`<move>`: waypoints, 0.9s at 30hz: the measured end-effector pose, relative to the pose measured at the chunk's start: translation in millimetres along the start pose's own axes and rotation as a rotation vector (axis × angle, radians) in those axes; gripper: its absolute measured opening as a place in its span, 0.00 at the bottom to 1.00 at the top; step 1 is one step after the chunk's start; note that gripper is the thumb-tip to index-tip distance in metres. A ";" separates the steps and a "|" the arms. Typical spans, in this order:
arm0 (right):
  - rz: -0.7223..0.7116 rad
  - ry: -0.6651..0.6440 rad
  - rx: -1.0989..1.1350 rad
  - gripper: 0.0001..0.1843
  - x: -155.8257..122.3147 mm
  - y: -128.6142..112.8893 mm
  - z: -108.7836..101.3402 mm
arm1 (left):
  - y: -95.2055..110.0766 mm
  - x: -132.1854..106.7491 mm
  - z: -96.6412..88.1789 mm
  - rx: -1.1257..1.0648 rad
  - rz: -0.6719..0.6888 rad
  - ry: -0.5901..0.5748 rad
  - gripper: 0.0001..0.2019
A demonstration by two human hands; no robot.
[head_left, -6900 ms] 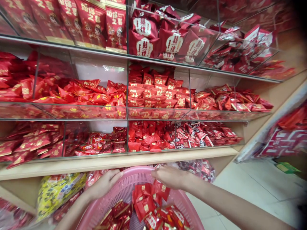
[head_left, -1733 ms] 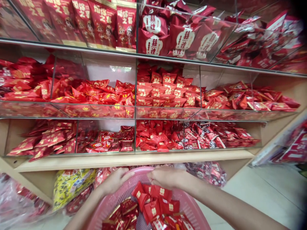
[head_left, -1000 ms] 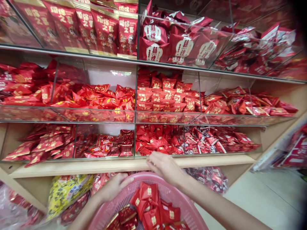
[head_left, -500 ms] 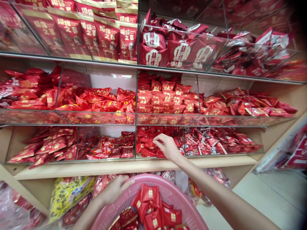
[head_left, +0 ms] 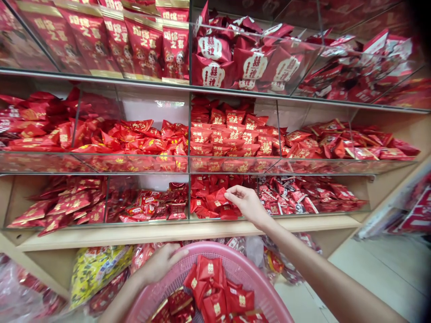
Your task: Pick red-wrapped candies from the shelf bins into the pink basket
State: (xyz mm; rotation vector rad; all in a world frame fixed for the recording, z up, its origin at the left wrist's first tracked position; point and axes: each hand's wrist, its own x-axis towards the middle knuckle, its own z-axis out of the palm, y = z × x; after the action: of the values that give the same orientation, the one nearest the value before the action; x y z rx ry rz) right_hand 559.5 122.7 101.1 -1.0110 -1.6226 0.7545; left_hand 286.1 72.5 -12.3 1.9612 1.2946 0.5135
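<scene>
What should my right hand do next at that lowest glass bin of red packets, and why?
The right hand rests its fingertips on the red packets but seems closed on none. The left hand grips the pink basket just below, with similar packets inside. So, probably: pinch a few packets and lift them out.

Top-shelf pkts (head_left: 213, 74) read 囍禮; basket pkts (head_left: 210, 268) show gold 囍.
</scene>
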 end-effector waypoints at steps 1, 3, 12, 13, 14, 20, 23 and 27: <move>-0.018 -0.012 -0.018 0.13 -3.0 -3.6 -1.0 | -0.3 0.3 0.0 -0.004 0.001 -0.002 0.25; -0.039 -0.036 -0.070 0.12 -12.2 -10.7 -3.4 | -1.3 0.9 0.1 0.000 -0.001 -0.005 0.25; -0.076 -0.270 -0.268 0.09 -100.6 -9.6 -13.9 | -8.7 2.7 1.8 0.007 0.015 -0.030 0.24; -0.136 -0.288 -0.322 0.09 -110.7 -5.3 -15.4 | -9.3 2.9 2.1 0.014 0.015 -0.025 0.24; -0.199 -0.309 -0.367 0.08 -120.1 -0.5 -17.3 | -9.6 3.0 2.4 0.019 0.015 -0.018 0.24; -0.363 -0.478 -0.601 0.17 -158.5 21.4 -33.7 | -4.1 0.8 2.5 -0.048 0.012 -0.024 0.25; -0.368 -0.473 -0.681 0.17 -164.1 24.7 -37.9 | -1.1 0.0 1.9 -0.063 -0.005 -0.027 0.25; -0.502 -0.444 -0.770 0.17 -164.2 22.6 -35.3 | -0.9 0.0 1.6 -0.066 -0.013 -0.027 0.26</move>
State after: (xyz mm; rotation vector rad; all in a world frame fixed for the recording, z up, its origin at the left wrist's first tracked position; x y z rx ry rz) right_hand 617.3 -14.3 19.9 -0.9057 -2.5245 -0.0255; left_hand 286.6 72.1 -14.1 1.8979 1.2571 0.5154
